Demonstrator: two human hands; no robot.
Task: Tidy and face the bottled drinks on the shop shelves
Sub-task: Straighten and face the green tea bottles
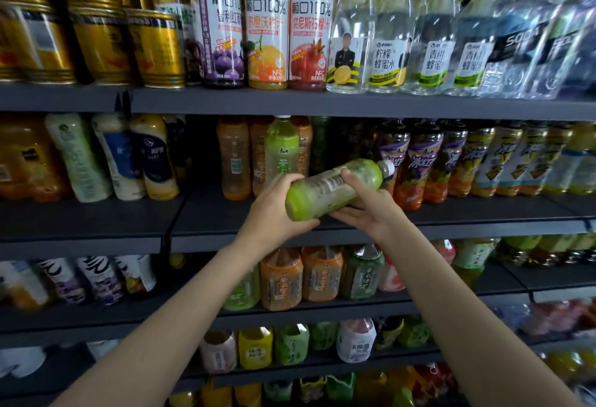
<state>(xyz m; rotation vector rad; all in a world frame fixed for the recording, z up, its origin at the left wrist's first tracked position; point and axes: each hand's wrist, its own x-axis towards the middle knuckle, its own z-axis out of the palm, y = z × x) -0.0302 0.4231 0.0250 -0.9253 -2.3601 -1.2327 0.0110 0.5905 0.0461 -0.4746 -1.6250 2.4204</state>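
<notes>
Head view, one item in hand: a green tea bottle [335,188] held on its side in front of the second shelf [322,229], base toward the person's left and low, white cap up and to the right, barcode panel facing the camera. The left hand [274,213] wraps the base end, fingers curled under and thumb over; the right hand [367,210] cups the mid-body from beneath with the thumb pressed on the label. Both grips are closed around the bottle, which hangs clear of the shelf board. Directly behind the bottle stand an upright green bottle [281,148] and orange tea bottles [233,158], set back from the shelf lip, with bare dark board in front of them. To the right of the held bottle, a row of purple-labelled iced tea bottles [419,165] stands close to the front edge; the cap of the held bottle is just beside the nearest one, whether touching cannot be told. To its left, beyond a dark gap, stand white and yellow bottles [129,158]. Above it, the top shelf carries gold cans [96,19], juice bottles [267,26] and clear water bottles [403,36], faced near the edge. Below it, lower shelves hold more tea bottles [300,274], partly crossed by both forearms.
</notes>
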